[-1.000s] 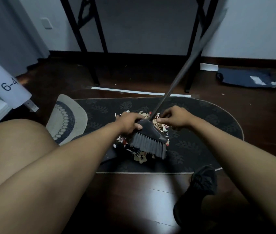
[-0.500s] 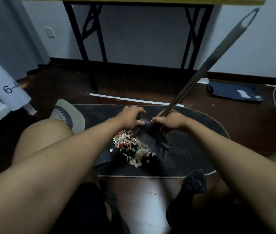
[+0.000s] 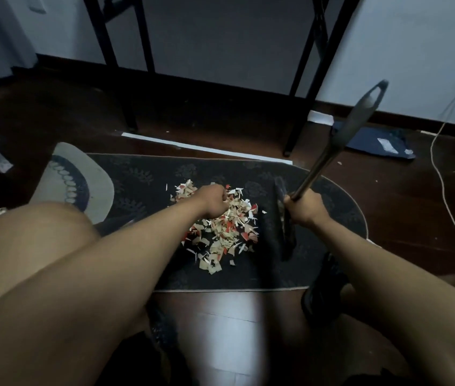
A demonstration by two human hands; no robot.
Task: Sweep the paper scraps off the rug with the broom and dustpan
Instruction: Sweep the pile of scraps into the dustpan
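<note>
Head view: paper scraps heaped mid-rug, borders bare.

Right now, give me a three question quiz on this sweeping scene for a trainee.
1. True or false: the right hand grips the broom by its handle.
2. Where does the left hand lie? A) on the floorboards B) on the paper scraps C) on the cable
3. Fill in: the scraps lie piled on the dark ___.

Key: 1 true; 2 B; 3 rug.
</note>
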